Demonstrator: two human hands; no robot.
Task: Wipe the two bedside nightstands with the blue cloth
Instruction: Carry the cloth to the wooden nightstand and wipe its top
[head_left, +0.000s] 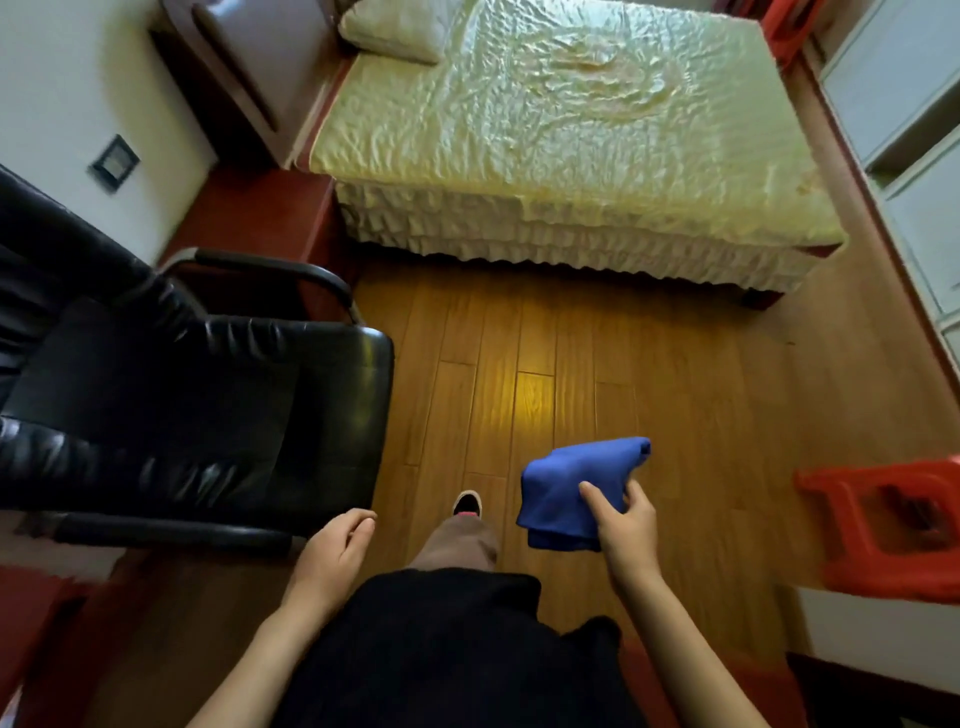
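My right hand (626, 525) grips a folded blue cloth (566, 493) and holds it above the wooden floor, low in the middle of the view. My left hand (337, 551) hangs beside my body with loosely curled fingers and holds nothing. A dark red nightstand (260, 208) stands against the wall at the left of the bed (561, 140), behind a black chair. Its top looks bare. No second nightstand is visible.
A black leather armchair (182, 389) with metal arms fills the left side. A red plastic stool (893, 530) stands at the right. Pale cupboards (914, 130) line the right wall. Wooden floor (597, 353) runs between me and the bed. My foot (467, 504) is stepping forward.
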